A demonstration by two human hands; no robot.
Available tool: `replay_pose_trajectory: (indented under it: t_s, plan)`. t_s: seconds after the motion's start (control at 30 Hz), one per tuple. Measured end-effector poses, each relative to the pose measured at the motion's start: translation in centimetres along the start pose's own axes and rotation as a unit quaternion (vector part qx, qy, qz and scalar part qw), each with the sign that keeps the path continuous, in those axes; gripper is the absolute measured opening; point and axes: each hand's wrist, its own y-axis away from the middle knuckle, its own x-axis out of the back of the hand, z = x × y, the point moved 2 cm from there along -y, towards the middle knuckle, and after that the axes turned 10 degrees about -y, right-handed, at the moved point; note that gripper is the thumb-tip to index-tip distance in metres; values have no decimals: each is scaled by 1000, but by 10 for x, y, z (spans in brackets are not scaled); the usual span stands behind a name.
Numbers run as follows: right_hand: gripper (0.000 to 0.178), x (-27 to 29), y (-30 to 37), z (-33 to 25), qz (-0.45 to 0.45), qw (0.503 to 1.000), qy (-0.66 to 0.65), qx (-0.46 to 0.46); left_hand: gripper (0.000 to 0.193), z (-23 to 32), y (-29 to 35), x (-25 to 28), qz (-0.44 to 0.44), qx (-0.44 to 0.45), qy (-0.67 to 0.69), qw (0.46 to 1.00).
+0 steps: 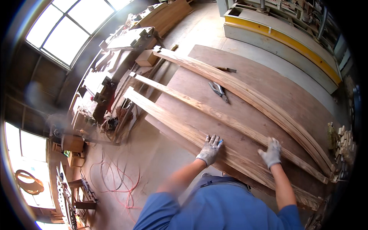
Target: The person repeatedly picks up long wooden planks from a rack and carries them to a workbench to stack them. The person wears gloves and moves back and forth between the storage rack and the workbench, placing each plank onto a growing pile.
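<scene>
My left hand point(210, 150), in a pale work glove, lies with fingers spread on the nearest long wooden boards point(172, 119). At the middle wooden strip point(214, 111), my gloved right hand point(272, 152) has its fingers stretched out over the wood and its thumb apart. Whether it presses on the strip is hard to tell. A stack of long strips point(245, 88) runs along the far side. All these pieces lie across a brown plywood worktop point(184, 99). Between the middle strip and the far stack rest pliers point(219, 92) with their handles apart.
Beyond the far stack lies a slim, dark-handled tool point(225, 69). A long machine with a yellow band point(283, 36) stands at the far right. Cluttered benches point(103, 80) line the left, with red hoses point(128, 189) on the floor. Cut wood pieces point(345, 143) are piled at right.
</scene>
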Motion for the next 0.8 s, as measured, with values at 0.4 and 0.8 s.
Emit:
replay_pose_trajectory:
  t_s: [0.4, 0.8]
  plan:
    - [60, -61, -90, -20, -134, 990, 28, -36, 73, 26, 95, -10, 71, 167, 195, 964]
    - [53, -76, -146, 14, -107, 992, 61, 31, 74, 60, 241, -70, -112, 498, 418, 751]
